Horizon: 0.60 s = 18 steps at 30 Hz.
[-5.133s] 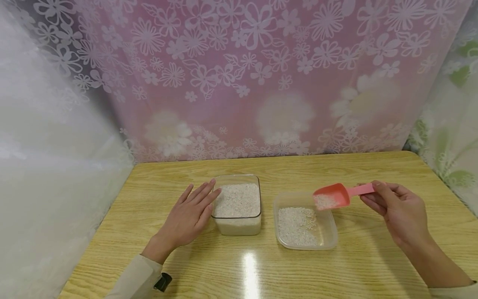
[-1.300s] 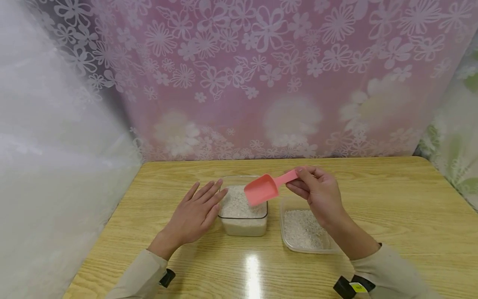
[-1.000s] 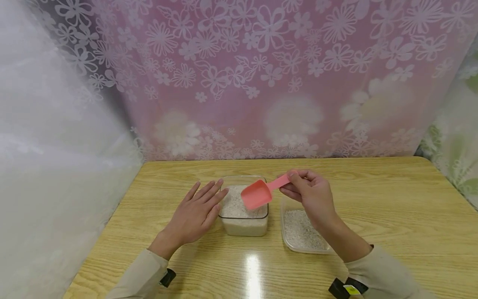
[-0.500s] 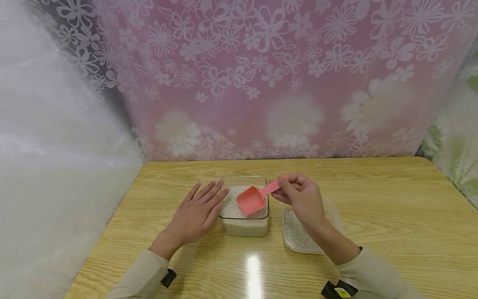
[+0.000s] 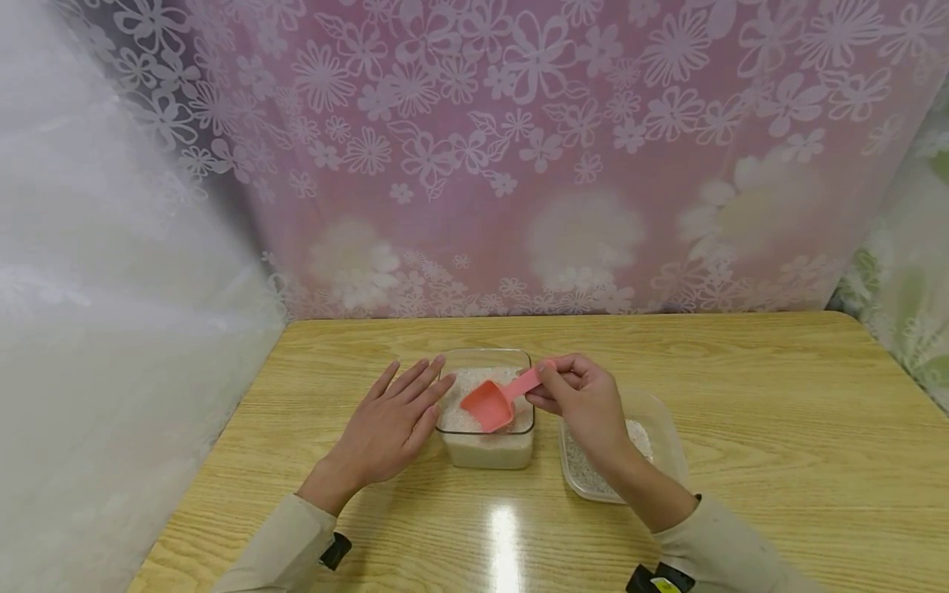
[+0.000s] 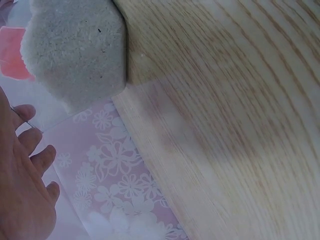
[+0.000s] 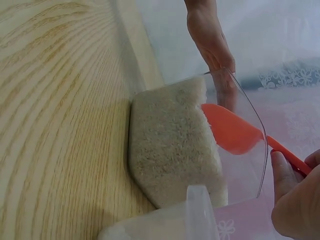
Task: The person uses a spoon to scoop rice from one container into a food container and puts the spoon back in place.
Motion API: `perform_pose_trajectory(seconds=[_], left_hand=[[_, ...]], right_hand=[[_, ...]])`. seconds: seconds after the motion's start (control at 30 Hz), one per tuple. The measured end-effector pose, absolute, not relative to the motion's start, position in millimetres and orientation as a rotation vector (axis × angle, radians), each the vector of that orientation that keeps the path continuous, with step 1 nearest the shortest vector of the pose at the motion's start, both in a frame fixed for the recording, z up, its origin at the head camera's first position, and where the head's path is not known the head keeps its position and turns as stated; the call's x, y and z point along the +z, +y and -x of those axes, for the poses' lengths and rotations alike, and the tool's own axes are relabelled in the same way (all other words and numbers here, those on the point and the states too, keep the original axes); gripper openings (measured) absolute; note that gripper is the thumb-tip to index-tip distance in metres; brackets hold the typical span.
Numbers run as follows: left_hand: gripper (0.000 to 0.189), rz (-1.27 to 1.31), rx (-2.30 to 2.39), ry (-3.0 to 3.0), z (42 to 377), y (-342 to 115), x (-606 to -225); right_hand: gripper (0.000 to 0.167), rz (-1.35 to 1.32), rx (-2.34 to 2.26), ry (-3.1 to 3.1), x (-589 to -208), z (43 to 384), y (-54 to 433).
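My right hand (image 5: 586, 408) pinches the handle of a pink scoop (image 5: 489, 405) between thumb and fingers. The scoop's bowl is inside a clear square container (image 5: 489, 455) of rice (image 7: 167, 135); in the right wrist view its front edge dips into the rice surface. My left hand (image 5: 381, 424) lies with straight, spread fingers against the container's left rim. In the left wrist view the left fingers (image 6: 42, 160) stand by the clear wall, with the scoop (image 6: 14, 52) partly visible behind the rice. Under my right wrist a shallower plastic tub (image 5: 670, 436) with some rice is partly hidden.
Both containers stand side by side on a wooden table (image 5: 371, 527), the tub to the right. A pink floral curtain (image 5: 474, 165) hangs behind the table's back edge. A whitish sheet (image 5: 111, 329) hangs at the left.
Earlier the scoop held rice over the right tub. It then came left, bowl bare, and has lowered into the rice of the left container. My left hand stays at its rim.
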<state>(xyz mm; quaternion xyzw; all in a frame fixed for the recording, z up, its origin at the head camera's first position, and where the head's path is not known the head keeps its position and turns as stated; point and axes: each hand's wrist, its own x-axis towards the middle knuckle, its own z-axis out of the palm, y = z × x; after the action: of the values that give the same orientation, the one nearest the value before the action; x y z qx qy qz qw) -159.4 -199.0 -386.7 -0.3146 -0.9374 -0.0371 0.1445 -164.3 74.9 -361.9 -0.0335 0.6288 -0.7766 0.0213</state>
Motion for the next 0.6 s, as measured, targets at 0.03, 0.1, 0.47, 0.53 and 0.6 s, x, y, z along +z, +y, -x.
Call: perform_pose_trajectory(seconds=[0.03,0.1,0.47,0.53,0.6], left_hand=[[0.047,0.908,-0.108,-2.699,159.3,-199.0,-386.8],[0.047,0.908,-0.111,-2.696,159.1,-199.1,-386.7],[0.047,0.906,-0.116,-2.691,159.5,-199.4,-387.3],[0.047,0.909,-0.106,-2.689,159.4,-199.2,-386.9],[0.047,0.906,-0.103,-2.693,159.6,-199.0,-386.8]], right_hand=[[0.022,0.097,-2.402,1.952,-361.6,163.9,74.2],[0.022,0.084,-2.394,1.955,-360.9,163.2,72.9],[0.023,0.049,-2.402,1.869,-364.0,163.0,70.4],[0.023,0.050,-2.398,1.865,-364.9,163.6,70.8],[0.023,0.050,-2.391,1.860,-364.9,164.0,71.1]])
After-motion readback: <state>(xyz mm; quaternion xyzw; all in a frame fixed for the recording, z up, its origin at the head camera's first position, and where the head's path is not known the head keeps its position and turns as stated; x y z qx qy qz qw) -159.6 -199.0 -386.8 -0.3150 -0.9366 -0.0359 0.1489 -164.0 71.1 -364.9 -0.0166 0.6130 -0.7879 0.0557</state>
